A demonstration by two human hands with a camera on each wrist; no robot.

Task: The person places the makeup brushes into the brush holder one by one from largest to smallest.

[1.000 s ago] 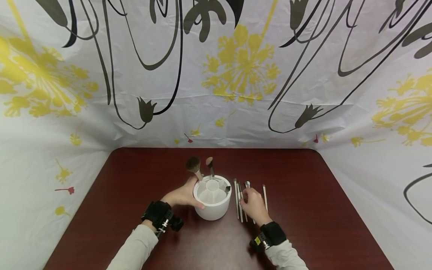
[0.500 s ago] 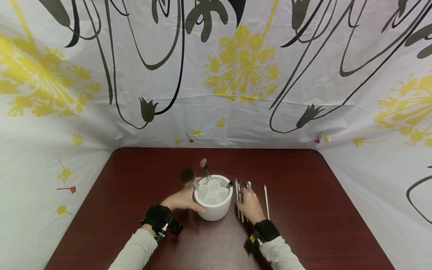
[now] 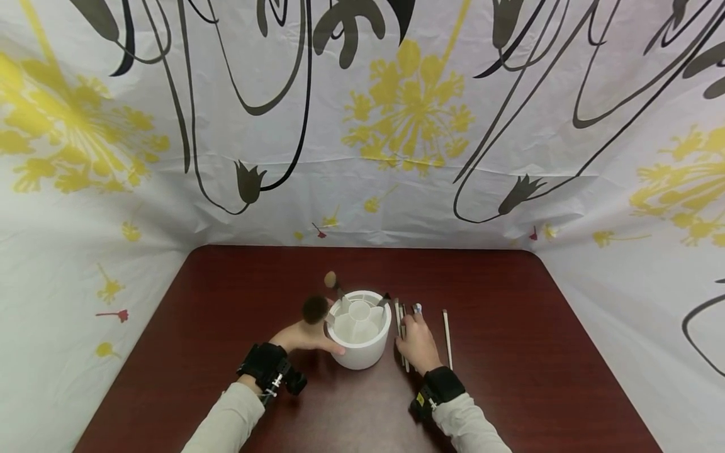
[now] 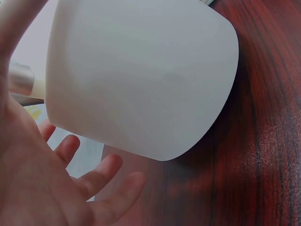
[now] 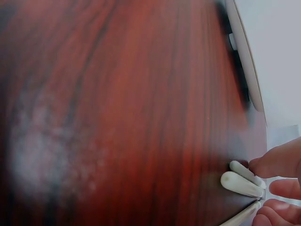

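A white round brush holder (image 3: 359, 352) with a sectioned top stands mid-table, bearing a large fluffy makeup brush (image 3: 314, 309), a smaller brown-headed one (image 3: 331, 279) and a dark-tipped one (image 3: 385, 298). My left hand (image 3: 308, 335) holds its left side, thumb at the front and fingers behind. In the left wrist view, the holder's smooth wall (image 4: 141, 80) fills the space beside the spread fingers. Right of it, slim makeup brushes (image 3: 398, 309) lie on the table. Over them, my right hand (image 3: 420, 345) pinches at a brush; pale handle ends (image 5: 241, 183) show by its fingertips.
One thin pale brush (image 3: 447, 336) lies apart, right of the right hand. The dark red table (image 3: 510, 327) ends at a patterned cloth (image 3: 362, 214) hanging behind and on both sides.
The brush holder has turned counterclockwise seen from above, so its brushes have shifted round. My right hand has moved slightly left over the lying brushes.
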